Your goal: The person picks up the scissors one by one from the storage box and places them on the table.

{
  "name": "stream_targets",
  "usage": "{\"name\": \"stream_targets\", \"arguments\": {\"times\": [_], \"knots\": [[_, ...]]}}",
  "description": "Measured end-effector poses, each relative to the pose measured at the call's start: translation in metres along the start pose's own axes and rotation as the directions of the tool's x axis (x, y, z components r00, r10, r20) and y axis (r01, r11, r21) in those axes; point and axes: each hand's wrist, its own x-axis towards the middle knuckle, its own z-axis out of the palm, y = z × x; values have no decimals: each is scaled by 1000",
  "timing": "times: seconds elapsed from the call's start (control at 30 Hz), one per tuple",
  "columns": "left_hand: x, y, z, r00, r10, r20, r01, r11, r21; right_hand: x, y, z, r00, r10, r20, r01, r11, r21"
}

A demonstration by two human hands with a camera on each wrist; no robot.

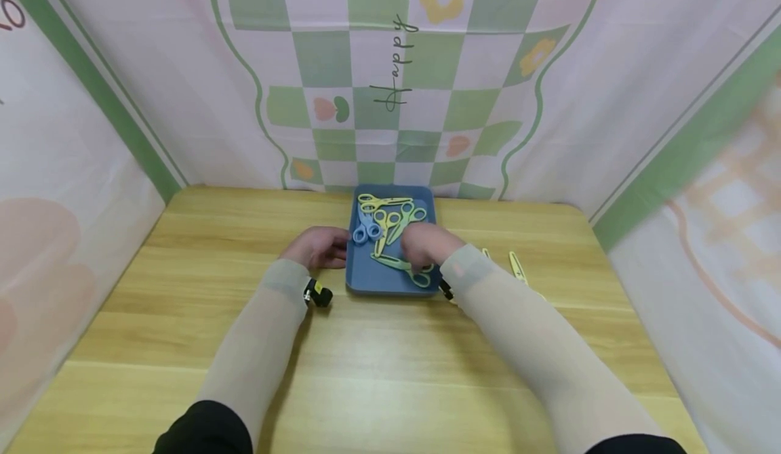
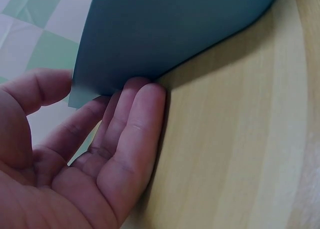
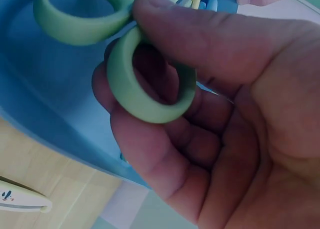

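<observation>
Inside the blue tray [image 1: 360,283], my right hand [image 1: 425,242] pinches green scissors [image 1: 390,261] near their handle, thumb on top and fingers below. The right wrist view shows both green handle loops [image 3: 121,84] close up, with the blades largely hidden behind the thumb. My left hand [image 1: 317,246] is at the tray's left side, its fingers [image 2: 137,124] extended against the outer wall and the thumb at the rim. Around the right hand in the tray lie blue scissors [image 1: 367,228], two yellow pairs, one at the far end [image 1: 390,202], and another green pair [image 1: 399,223].
Right of the tray, yellow scissors [image 1: 517,265] lie on the wooden table [image 1: 366,373], partly covered by the right forearm. Another yellow tip [image 1: 486,253] shows beside that arm. A checked cloth [image 1: 375,108] hangs behind the table's far edge.
</observation>
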Motion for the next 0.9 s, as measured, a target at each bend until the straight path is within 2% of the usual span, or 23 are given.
{"name": "stream_targets", "arguments": {"times": [0.17, 0.43, 0.73, 0.9], "knots": [[0, -1, 0, 1000, 0, -3, 0, 1000, 0, -1, 1, -1, 1000, -1, 13, 1, 1000, 4], [0, -1, 0, 1000, 1, -14, -1, 1000, -6, -5, 1, -2, 1000, 22, -1, -22, 996, 85], [2, -1, -1, 1000, 6, -10, -6, 1000, -12, -5, 2, -2, 999, 2, -47, 1, 998, 60], [2, -1, -1, 1000, 3, -20, -3, 1000, -12, -2, 3, -2, 995, 23, -94, -19, 999, 42]]}}
